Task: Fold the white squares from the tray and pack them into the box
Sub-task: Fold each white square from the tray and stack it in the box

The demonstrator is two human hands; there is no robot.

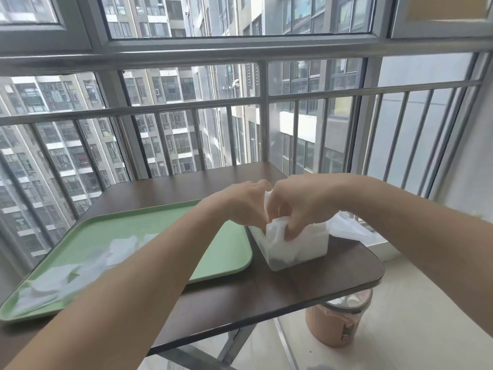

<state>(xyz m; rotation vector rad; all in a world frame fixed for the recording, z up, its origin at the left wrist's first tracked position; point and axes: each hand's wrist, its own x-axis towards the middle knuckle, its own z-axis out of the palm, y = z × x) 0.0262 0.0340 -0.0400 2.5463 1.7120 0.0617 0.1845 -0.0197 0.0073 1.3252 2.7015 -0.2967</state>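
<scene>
My left hand (244,202) and right hand (300,206) were both curled around a white square (276,232), pinching it down into the open box (309,245). The box stood just beside the green tray (165,222), where other squares (77,271) lay loose.

On a green tray (160,225) lie white squares (80,273), one in the box (309,244).

Over the box (306,247), the left grip's (245,201) fingers were hidden behind its own knuckles and the white square (276,231). The box's frosted wall blurred its contents, and a dark patch at the bottom was unreadable. Left of the box, a forearm (149,263) covered part of the tray (149,222) and its blurred white squares (66,279).
</scene>
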